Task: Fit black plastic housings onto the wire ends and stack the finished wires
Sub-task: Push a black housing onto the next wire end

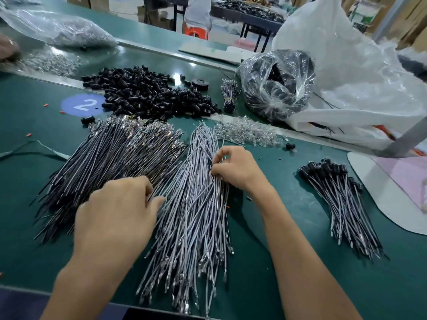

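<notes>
**Item 1, right hand** [233, 168]: you are curling its fingers and pinching a few strands at the right edge of the grey wires [194, 215], seemingly teasing one loose from the fan.

**Item 2, left hand** [120, 211]: you are curling it where the grey wires are meeting the black wires [108, 162], probably to steady or sort them. Its fingertips are sinking among the strands, so I cannot tell whether it is gripping anything.

**Item 3, black housings** [147, 93]: these are lying in a loose heap beyond both wire piles, within your reach for fitting. No housing is showing in either hand.

**Item 4, finished wires** [342, 199]: these are stacking well apart on your right, capped ends pointing away, likely to keep done work separate.

**Item 5, clear parts** [247, 132]: these are lying scattered just beside the grey wires' far ends and are too small to identify.

**Item 6, plastic bag** [277, 84]: this is holding dark contents. The crinkled film is blurring them, and they are possibly more housings.

**Item 7, green table** [265, 262]: this is bearing everything, with its near edge cut off.
</notes>
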Tool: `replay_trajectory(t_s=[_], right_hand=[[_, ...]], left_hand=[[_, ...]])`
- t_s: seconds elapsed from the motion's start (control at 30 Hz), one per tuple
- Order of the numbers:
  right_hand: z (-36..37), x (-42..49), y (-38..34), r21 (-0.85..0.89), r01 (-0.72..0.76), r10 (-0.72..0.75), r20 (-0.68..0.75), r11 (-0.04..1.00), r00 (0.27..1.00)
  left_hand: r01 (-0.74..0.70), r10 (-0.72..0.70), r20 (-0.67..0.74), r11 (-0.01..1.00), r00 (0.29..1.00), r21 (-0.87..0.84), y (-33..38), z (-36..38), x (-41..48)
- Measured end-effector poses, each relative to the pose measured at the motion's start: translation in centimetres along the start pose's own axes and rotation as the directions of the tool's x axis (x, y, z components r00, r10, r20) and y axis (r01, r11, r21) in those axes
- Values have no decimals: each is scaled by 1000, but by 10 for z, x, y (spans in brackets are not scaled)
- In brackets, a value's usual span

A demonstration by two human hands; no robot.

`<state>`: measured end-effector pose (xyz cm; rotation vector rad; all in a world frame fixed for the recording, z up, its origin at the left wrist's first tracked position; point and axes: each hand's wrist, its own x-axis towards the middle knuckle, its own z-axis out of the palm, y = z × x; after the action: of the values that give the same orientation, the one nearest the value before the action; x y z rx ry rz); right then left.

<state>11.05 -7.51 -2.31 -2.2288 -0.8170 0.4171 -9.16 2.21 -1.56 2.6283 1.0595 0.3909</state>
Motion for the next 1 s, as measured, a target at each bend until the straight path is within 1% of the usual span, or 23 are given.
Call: replay_trajectory(t_s=[0.07,0.13,0.2,0.23,0.33,0.4,0.5,0.63,0.73,0.8,0.87,0.93,1.0], right_hand=[[3,0,2,23,31,-30,-61,999,998],[6,-1,4,70,86,-74,-162,994,984],[11,-2,4,86,186,-159,-253,979,954],[13,-2,2,107,243,-208,-266,964,941],[19,-5,-6,154,384,-350,-209,910,913],[24,-6,-8,86,429,-414,-147,899,898],[29,-6,-4,-65,407,-412,-116,911,904],[27,-5,-2,-65,386,-392,-139,920,910],[27,-4,-1,-46,362,-365,-124,931,923],[27,-3,0,-30,351,-352,-118,936,929],[26,-2,0,-20,347,-346,-116,938,931],[27,-2,1,-18,346,-346,-122,938,930],[27,-2,2,-16,345,-345,-128,938,930]], left_hand=[[-2,2,-4,1000,1000,13,4,6,-3],[-7,7,0,1000,1000,-8,7,12,-3],[-34,34,8,999,999,-26,11,15,-5],[-54,55,5,998,999,-32,13,16,-7],[-117,117,3,992,993,-44,21,18,-15],[-153,155,12,986,988,-70,26,20,-21],[-166,172,16,970,985,-178,26,23,-26],[-151,146,-40,931,989,-332,17,22,-18],[-110,88,-75,920,993,-376,10,20,-6],[-101,76,-82,924,994,-369,10,19,3],[-92,82,-44,946,996,-312,14,19,13],[-47,59,63,984,996,-173,21,19,24],[-15,30,153,995,988,-99,29,19,32]])
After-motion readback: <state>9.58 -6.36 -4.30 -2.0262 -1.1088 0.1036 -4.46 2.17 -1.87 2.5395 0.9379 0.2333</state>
